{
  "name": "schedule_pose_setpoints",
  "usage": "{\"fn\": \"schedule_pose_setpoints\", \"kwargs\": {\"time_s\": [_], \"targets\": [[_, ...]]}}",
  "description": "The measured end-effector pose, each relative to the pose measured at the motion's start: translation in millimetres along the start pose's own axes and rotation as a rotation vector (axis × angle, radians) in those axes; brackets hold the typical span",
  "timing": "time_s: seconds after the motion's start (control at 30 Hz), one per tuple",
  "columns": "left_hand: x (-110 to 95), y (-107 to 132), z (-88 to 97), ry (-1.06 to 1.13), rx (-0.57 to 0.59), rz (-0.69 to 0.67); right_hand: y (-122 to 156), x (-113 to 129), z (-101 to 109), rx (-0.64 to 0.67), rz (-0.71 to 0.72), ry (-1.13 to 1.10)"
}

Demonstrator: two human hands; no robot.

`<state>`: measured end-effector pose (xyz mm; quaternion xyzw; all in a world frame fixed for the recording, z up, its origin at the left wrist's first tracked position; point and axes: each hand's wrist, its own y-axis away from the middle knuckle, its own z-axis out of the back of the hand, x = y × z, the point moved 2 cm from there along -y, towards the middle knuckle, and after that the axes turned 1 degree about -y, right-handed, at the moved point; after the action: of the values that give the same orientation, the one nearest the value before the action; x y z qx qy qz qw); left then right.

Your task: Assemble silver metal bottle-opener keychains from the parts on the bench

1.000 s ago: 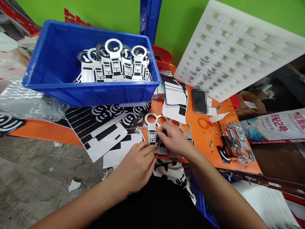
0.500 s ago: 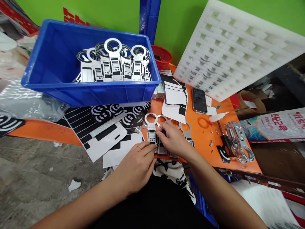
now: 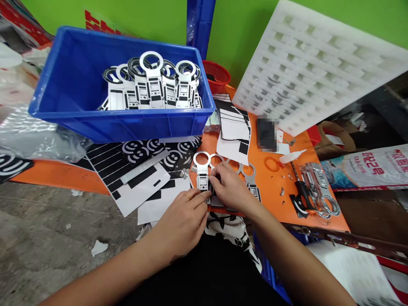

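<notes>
Several silver ring-topped metal brackets lie in a row on the orange table in front of me. My left hand, a ring on one finger, presses its fingertips on the lower end of the leftmost bracket. Its thumb is mostly hidden. My right hand bends over the same bracket's right edge, thumb and fingers pinched together; whatever small thing lies between them is hidden. Beneath and beyond this hand, more brackets show their rings, their bodies partly covered. Small shiny bits rest left of the leftmost bracket.
A blue bin with many similar brackets stands behind black-and-white sticker sheets and a ruler. On the right are a glue bottle, a black-handled tool, stacked brackets and a white perforated foam block.
Both hands stay at the leftmost bracket, with only slight finger shifts. The other things have not moved.
</notes>
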<state>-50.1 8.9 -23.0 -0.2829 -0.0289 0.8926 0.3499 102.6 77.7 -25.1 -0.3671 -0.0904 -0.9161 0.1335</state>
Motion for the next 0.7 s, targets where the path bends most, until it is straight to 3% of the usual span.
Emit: {"fn": "schedule_pose_setpoints", "kwargs": {"time_s": [0.7], "targets": [[-0.1,1.4,-4.4,-0.043,0.019,0.008,0.3,0.2,-4.9,-0.036,0.007,0.061]]}}
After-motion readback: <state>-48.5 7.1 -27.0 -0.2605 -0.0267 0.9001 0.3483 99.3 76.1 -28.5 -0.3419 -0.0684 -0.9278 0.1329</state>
